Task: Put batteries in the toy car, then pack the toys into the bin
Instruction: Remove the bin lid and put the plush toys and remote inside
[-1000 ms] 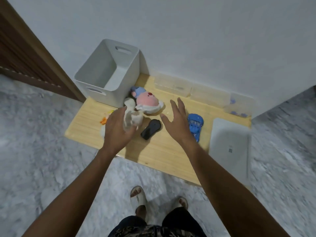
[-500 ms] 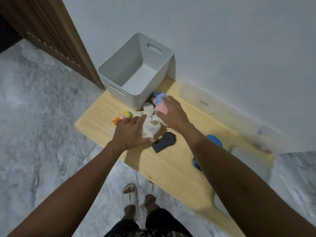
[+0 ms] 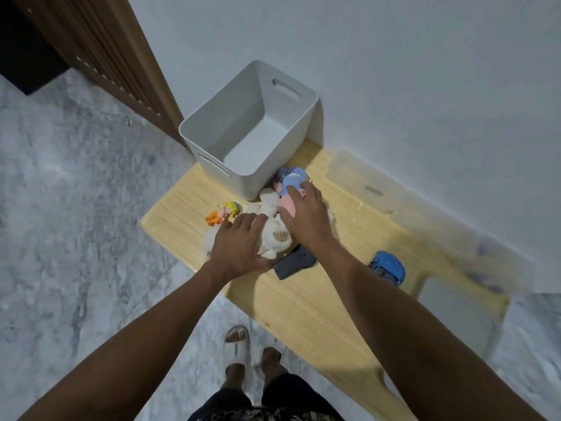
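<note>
Pink and blue plush toy [image 3: 290, 189] lies under the right hand [image 3: 305, 215], whose grip curls over it, beside the white plush [image 3: 273, 235] held by the left hand [image 3: 239, 249], bin [image 3: 212, 141] just beyond on the surface [image 3: 303, 299].

I see my left hand [image 3: 239, 247] gripping the white plush [image 3: 276, 238], right hand [image 3: 306, 214] on the pink plush [image 3: 288, 205], beside the grey bin [image 3: 218, 141] at the table's [image 3: 303, 299] far-left corner.
</note>
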